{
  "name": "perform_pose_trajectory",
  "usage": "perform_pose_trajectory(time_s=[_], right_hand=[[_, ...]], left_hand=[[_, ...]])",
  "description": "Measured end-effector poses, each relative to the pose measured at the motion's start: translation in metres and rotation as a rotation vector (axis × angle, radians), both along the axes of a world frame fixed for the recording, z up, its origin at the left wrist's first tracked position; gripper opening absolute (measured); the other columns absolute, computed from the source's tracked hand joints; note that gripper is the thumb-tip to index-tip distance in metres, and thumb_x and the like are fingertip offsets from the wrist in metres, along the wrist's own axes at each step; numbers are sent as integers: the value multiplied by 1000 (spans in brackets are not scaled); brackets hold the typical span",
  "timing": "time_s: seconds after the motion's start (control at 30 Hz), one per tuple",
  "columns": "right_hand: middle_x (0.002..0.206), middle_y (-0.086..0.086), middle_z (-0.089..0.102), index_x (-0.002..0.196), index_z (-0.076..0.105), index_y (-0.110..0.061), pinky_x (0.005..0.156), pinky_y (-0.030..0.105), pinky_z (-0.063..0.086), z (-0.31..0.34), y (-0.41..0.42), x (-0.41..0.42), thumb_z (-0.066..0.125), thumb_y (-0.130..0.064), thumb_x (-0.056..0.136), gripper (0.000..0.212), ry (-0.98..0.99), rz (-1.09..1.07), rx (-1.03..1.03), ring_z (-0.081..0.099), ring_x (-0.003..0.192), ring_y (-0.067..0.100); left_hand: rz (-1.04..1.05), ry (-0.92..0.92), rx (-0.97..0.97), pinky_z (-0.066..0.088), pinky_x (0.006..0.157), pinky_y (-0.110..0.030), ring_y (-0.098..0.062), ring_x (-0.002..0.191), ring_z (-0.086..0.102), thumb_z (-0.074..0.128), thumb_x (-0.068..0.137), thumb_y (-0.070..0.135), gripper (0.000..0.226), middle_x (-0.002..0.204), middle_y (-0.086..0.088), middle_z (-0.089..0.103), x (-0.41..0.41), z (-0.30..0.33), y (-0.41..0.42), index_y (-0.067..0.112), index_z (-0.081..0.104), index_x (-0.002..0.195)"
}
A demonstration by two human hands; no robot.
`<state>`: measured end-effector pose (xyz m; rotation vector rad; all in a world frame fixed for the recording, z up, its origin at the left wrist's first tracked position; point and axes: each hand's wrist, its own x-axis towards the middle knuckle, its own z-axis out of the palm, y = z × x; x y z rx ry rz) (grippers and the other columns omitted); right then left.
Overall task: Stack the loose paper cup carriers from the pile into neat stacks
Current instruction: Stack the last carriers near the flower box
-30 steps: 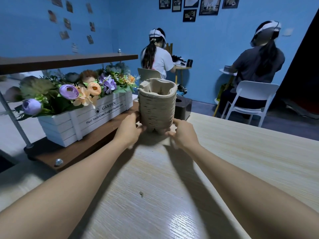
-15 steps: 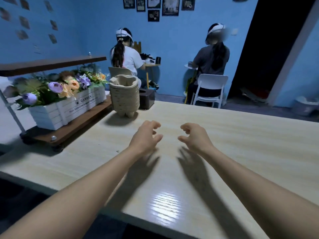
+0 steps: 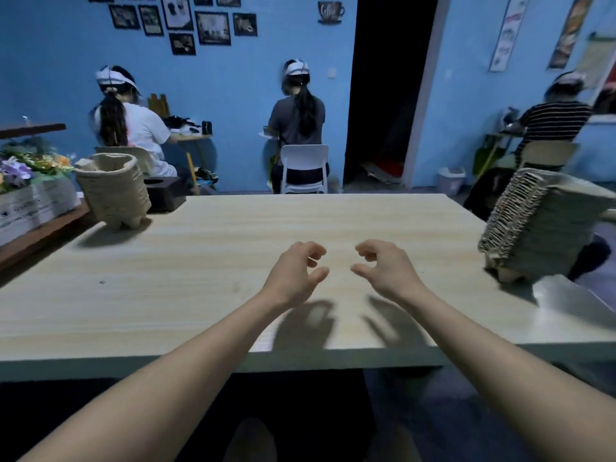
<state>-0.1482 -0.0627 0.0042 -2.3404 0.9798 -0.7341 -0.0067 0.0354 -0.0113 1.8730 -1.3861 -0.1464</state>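
Pulp carrier stack (image 3: pixel 113 188) far-left of empty left hand (image 3: pixel 293 275).

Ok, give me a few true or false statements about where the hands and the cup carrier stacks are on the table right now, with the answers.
1. The left hand grips the stack of carriers at the far left of the table. False: it holds nothing and hovers over the middle of the table, well apart from that stack.
2. The right hand holds nothing. True.
3. A second stack of carriers stands at the table's right edge and leans. True.
4. The flower box stands to the right of the left stack. False: it stands to its left.
5. Loose carriers lie between the two hands. False: only bare tabletop shows there.
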Motion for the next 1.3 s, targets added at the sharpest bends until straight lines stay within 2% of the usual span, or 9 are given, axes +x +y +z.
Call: perform_pose_trajectory(time_s=[0.23, 0.47, 0.63, 0.73, 0.8, 0.9, 1.03, 1.17, 1.3], right_hand=[[121, 10, 63, 121, 59, -6, 85, 21, 38, -9, -29, -99, 69, -17, 83, 41, 10, -166, 1, 58, 108, 21], [119, 10, 62, 120, 59, -5, 91, 28, 41, -30, -69, -178, 69, -20, 84, 40, -9, -356, 61, 57, 108, 23], [94, 7, 61, 92, 60, -7, 72, 29, 37, -38, -109, -219, 70, -28, 82, 26, -2, -538, 102, 53, 87, 24], [107, 13, 62, 108, 57, -3, 82, 33, 41, -36, -130, -232, 72, -28, 82, 39, -48, -591, 128, 55, 101, 29], [110, 8, 61, 116, 54, -7, 85, 32, 42, -33, -143, -238, 74, -26, 80, 45, -105, -584, 149, 53, 108, 29], [86, -9, 52, 90, 51, -20, 66, 24, 34, -28, -158, -238, 78, -17, 75, 31, -190, -514, 164, 49, 95, 18], [112, 12, 63, 111, 57, -7, 94, 42, 48, -30, -176, -236, 84, -9, 65, 53, -265, -430, 196, 60, 103, 29], [112, 15, 63, 110, 61, -5, 91, 47, 50, -32, -185, -239, 86, -10, 61, 56, -273, -380, 197, 60, 102, 30], [109, 12, 63, 111, 57, -7, 89, 46, 51, -34, -188, -236, 88, -9, 57, 63, -281, -362, 203, 60, 100, 28]], left_hand=[[-151, -32, 10, 45, 86, -26, -13, 98, 58, 61, 89, 20, 30, 115, -3, 57, -79, -6, -45, 13, 57, 118], [-259, -11, -2, 46, 88, -28, -16, 95, 59, 62, 89, 18, 32, 114, -7, 58, -138, -8, -100, 9, 56, 119], [-286, 54, -15, 45, 86, -28, -21, 97, 59, 64, 88, 18, 40, 117, -11, 57, -175, -6, -145, 7, 52, 124], [-295, 66, -8, 44, 86, -28, -20, 100, 58, 65, 87, 21, 48, 123, -12, 53, -192, -6, -168, 8, 47, 129], [-296, 79, -5, 43, 87, -27, -21, 104, 57, 66, 86, 22, 54, 127, -12, 49, -200, -7, -182, 9, 42, 133], [-291, 114, -12, 45, 93, -32, -24, 106, 56, 69, 84, 24, 62, 127, -12, 47, -209, -9, -199, 9, 38, 135], [-289, 115, -36, 42, 92, -31, -26, 107, 53, 70, 82, 24, 63, 123, -12, 48, -215, -15, -215, 11, 37, 134], [-275, 84, -56, 37, 86, -28, -28, 107, 50, 70, 83, 23, 62, 120, -14, 47, -214, -18, -223, 9, 36, 133], [-280, 101, -53, 41, 94, -32, -27, 110, 50, 69, 83, 18, 59, 122, -13, 46, -210, -15, -224, 9, 37, 130]])
